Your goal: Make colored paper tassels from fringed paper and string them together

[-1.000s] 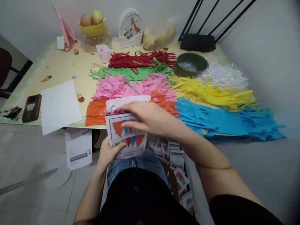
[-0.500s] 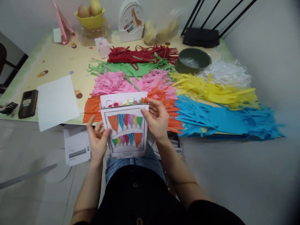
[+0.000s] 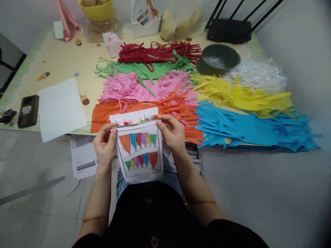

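Observation:
Both hands hold a white printed packet (image 3: 139, 151) in front of my lap. Its face shows two rows of coloured tassel bunting and small upside-down lettering. My left hand (image 3: 105, 146) pinches the packet's upper left corner between thumb and fingers. At the upper right corner, my right hand (image 3: 172, 134) grips it the same way. Behind the top edge stands a white back panel (image 3: 134, 113) with small coloured bits showing at the opening. Just beyond lies a bundle of orange fringed strips (image 3: 106, 114) on the table.
Fringed bundles of pink (image 3: 144, 89), green (image 3: 152, 70), dark red (image 3: 157, 52), yellow (image 3: 245, 96) and blue (image 3: 253, 129) cover the table (image 3: 55, 57). A dark green bowl (image 3: 218, 60) and white strands (image 3: 261, 74) sit right. Left are a white sheet (image 3: 62, 110) and phone (image 3: 28, 111).
My left hand has moved up from the packet's left side to pinch its top left corner. The packet sits slightly lower and the view has shifted a little.

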Available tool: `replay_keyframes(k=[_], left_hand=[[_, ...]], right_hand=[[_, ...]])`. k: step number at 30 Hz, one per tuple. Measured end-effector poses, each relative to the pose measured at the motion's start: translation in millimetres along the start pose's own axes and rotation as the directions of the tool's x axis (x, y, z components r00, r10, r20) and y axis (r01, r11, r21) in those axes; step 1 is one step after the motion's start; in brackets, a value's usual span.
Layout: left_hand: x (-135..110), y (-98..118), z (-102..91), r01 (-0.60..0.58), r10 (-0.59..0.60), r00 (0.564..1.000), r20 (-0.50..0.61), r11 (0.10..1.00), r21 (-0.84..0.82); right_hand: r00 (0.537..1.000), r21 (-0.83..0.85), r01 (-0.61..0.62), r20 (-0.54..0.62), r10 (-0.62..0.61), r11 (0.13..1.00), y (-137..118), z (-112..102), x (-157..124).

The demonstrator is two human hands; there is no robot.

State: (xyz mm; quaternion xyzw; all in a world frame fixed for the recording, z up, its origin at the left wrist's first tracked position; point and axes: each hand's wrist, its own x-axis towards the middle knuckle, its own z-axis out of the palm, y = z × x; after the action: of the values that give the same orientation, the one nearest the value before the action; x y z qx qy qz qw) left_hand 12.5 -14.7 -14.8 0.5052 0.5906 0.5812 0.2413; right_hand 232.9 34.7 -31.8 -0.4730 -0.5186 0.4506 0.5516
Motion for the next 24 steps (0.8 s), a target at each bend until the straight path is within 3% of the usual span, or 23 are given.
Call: replay_keyframes(k=[4,9,13,16,19,24], left_hand=[[1.6,2.3,-4.3,0.027,-0.027,1.0,0.01,0.999,-0.027],[11.6,0.6,-10.9,0.187,-0.185,0.982,0.035,0.98,-0.066],[23.8,-0.3,-16.6,0.385,-0.363,0.921,0.139,0.902,-0.195],[31.7,0.9,-20.6,0.487,-0.44,0.856,0.271,0.863,-0.137],[35.3,1.4,-23.2,0.487,-0.455,0.835,0.31,0.873,-0.03],[33.1,-1.8,-25.3,0.336,-0.329,0.886,0.327,0.941,0.038]], right_hand=[[0.998,-0.056,0.044,0.043,-0.042,0.997,-4.8,-6.4,1.7],[0.994,-0.055,-0.064,0.084,0.069,0.996,-4.6,-13.9,5.0],[0.964,0.011,-0.146,0.227,0.14,0.989,-1.4,-20.6,14.4],[0.919,-0.034,-0.174,0.352,0.175,0.984,-3.0,-24.6,21.2],[0.92,-0.1,-0.116,0.363,0.144,0.988,-6.8,-25.7,23.5],[0.934,-0.187,0.02,0.355,0.049,0.982,-11.1,-25.8,20.5]])
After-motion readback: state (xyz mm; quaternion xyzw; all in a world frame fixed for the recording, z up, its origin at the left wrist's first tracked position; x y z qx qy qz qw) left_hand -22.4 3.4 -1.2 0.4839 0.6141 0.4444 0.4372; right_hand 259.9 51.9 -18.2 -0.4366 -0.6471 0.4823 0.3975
